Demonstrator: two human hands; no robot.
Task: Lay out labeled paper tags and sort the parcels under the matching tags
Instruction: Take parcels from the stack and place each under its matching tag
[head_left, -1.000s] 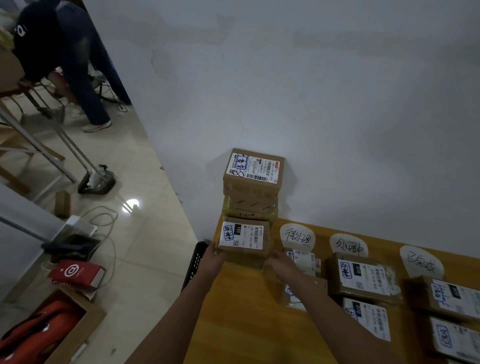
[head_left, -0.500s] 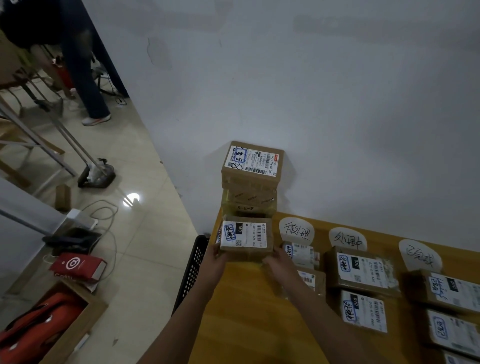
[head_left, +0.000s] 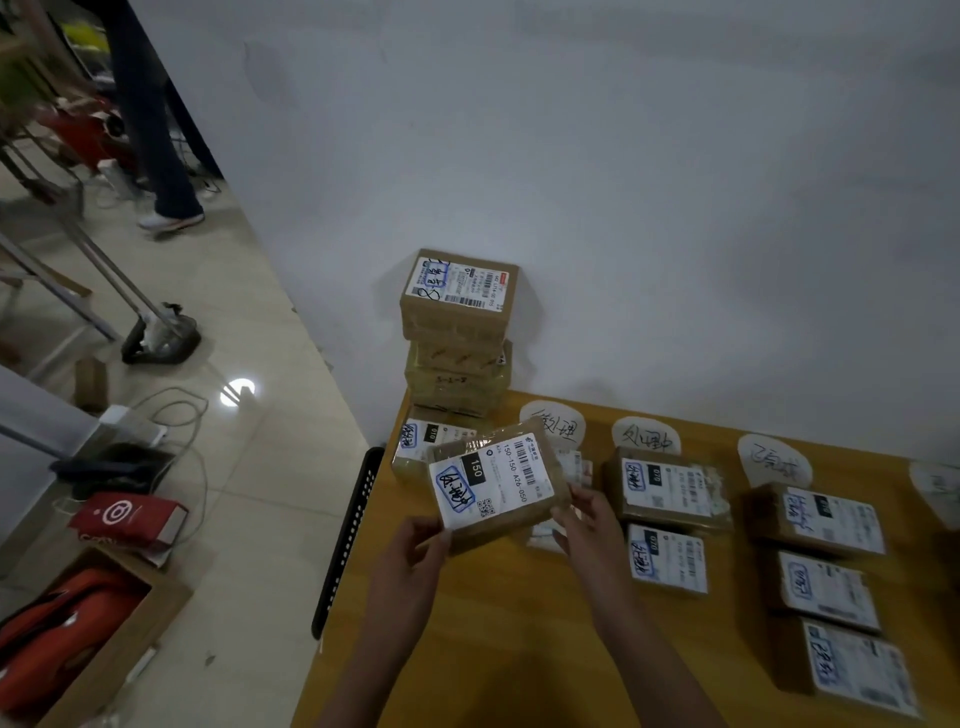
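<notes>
Left hand and right hand grip a brown white-labelled cardboard parcel above the yellow wooden table — round white paper tags already head sorted rows, yet the corner stack of brown boxes waits.

Brown parcel with white label; yellow-orange table.
</notes>
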